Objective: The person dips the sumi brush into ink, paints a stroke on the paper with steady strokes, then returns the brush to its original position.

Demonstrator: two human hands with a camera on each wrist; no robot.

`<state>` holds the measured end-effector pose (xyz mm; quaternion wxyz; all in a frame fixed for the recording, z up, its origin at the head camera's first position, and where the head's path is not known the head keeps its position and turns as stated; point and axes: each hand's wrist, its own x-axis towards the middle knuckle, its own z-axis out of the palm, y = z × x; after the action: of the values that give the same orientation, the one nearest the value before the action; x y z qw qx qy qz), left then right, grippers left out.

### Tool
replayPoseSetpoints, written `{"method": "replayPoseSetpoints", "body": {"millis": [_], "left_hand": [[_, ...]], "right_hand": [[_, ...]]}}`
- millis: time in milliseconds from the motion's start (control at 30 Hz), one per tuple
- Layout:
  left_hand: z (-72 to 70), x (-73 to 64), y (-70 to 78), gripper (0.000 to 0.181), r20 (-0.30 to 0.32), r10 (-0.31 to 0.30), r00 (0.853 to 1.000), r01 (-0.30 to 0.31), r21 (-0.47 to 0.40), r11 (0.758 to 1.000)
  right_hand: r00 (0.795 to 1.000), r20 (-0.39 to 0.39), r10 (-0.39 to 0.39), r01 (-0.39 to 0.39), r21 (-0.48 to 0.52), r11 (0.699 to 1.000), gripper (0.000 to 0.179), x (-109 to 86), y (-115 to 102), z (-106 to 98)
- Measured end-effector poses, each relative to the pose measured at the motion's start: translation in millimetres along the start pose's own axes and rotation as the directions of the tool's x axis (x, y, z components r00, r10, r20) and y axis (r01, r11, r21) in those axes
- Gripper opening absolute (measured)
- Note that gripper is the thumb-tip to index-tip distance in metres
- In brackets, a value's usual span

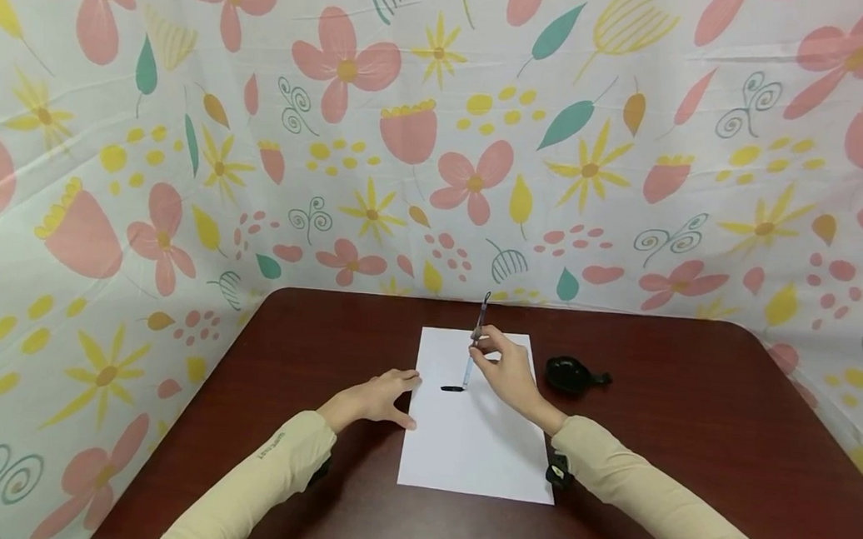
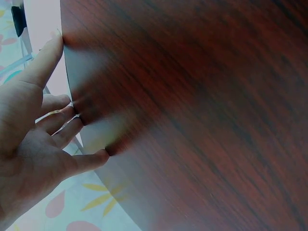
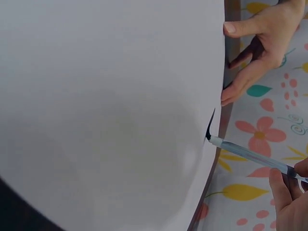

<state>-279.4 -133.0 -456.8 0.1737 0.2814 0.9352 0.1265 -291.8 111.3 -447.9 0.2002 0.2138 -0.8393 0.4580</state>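
My right hand (image 1: 508, 373) pinches a slim brush (image 1: 482, 315) with a dark upper handle, a pale lower shaft and a loop at its top. In the right wrist view the dark tip of the brush (image 3: 250, 155) meets the paper at the end of a black stroke (image 3: 212, 118). That short, thick stroke lies across the upper middle of the white sheet (image 1: 475, 448). My left hand (image 1: 377, 398) is spread at the sheet's left edge, thumb and fingertips touching it. In the left wrist view the left hand (image 2: 33, 125) has its fingers apart, some fingertips on the bare wood.
A small black dish with a short handle (image 1: 571, 375) stands right of the sheet on the dark red-brown table (image 1: 691, 421). Behind and to the left hangs a floral cloth (image 1: 441, 136). A dark strap device (image 1: 558, 472) sits under the right sleeve.
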Motion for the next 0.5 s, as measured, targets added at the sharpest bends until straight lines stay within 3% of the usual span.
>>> {"method": "replayPoseSetpoints", "body": {"millis": [500], "left_hand": [[0.2, -2.1, 2.6, 0.082, 0.003, 0.004, 1.000, -0.004, -0.021, 1.000]], "right_hand": [[0.999, -0.023, -0.024, 0.023, -0.045, 0.999, 0.017, -4.7, 7.8, -14.0]]}}
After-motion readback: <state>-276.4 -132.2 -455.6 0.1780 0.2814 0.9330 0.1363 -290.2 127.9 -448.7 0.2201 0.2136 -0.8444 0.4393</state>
